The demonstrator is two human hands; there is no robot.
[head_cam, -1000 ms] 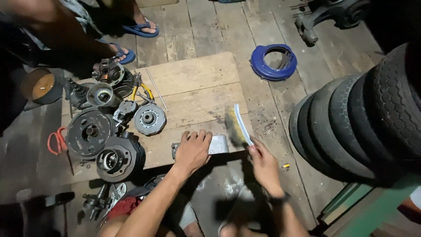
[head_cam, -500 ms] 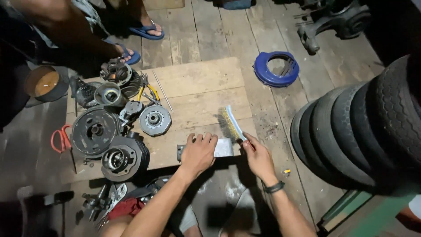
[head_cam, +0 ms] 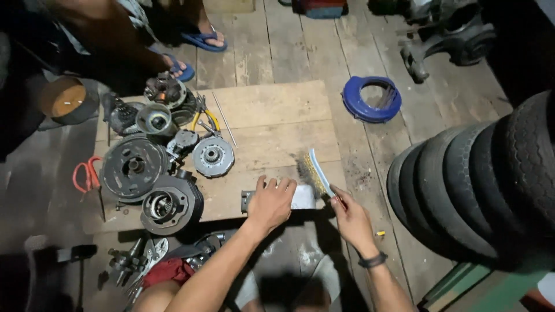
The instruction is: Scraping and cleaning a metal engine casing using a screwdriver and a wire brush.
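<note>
Wooden plank floor, lower centre: left hand point(head_cam: 270, 203) presses flat on grey metal block point(head_cam: 300, 199); right hand point(head_cam: 350, 218) closed around blue-handled wire brush point(head_cam: 315, 173). Short strokes, block pinned firmly.

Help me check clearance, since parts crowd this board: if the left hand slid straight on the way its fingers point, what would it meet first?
The left hand points up the board. Ahead lies bare wood; the way looks free to the far edge. The round clutch part sits off to its left, and the wire brush to its right, though depth is uncertain.
</note>
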